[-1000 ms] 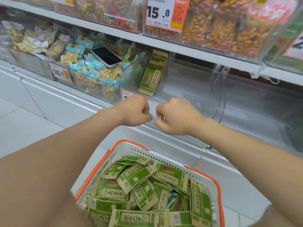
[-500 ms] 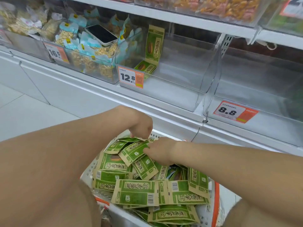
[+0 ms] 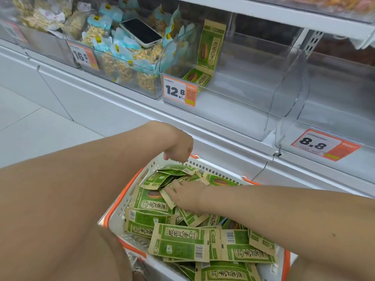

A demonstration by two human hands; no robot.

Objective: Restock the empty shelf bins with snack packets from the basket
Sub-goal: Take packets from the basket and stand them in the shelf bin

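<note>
- The snack packets (image 3: pixel 180 243) lie in a loose, overlapping heap in the basket (image 3: pixel 116 211). All are green with tan edges. More than a dozen show, but the exact count cannot be made out because they cover one another.
- The right hand (image 3: pixel 188 196) reaches across the heap, and its fingers and thumb pinch the tan edge of the top packet (image 3: pixel 168 200).
- The left hand (image 3: pixel 178 147) hangs over the far rim of the basket with its fingers curled downward. Its underside is hidden, so I cannot tell whether it holds anything.
- There is one basket, white with orange trim. Its near edge is cut off by the frame and by both forearms.
- The middle bin (image 3: pixel 253 110) is clear plastic and holds two more green packets. One standing packet (image 3: pixel 211 45) leans at its left wall, and one flat packet (image 3: pixel 195 77) lies at its foot.
- Three price tags show: 16.5 (image 3: pixel 84 56), 12.8 (image 3: pixel 179 91) and 8.8 (image 3: pixel 324 145).
- The left bin (image 3: pixel 142 84) is piled with blue-topped nut bags, and one phone (image 3: pixel 142 32) lies on top of them.
- The right bin (image 3: pixel 294 94) carries the 8.8 tag.
- The bins sit on a white shelf (image 3: pixel 203 126) above a pale tiled floor (image 3: pixel 30 122).
- The goods on the upper shelf are blurred and cut off at the top.
</note>
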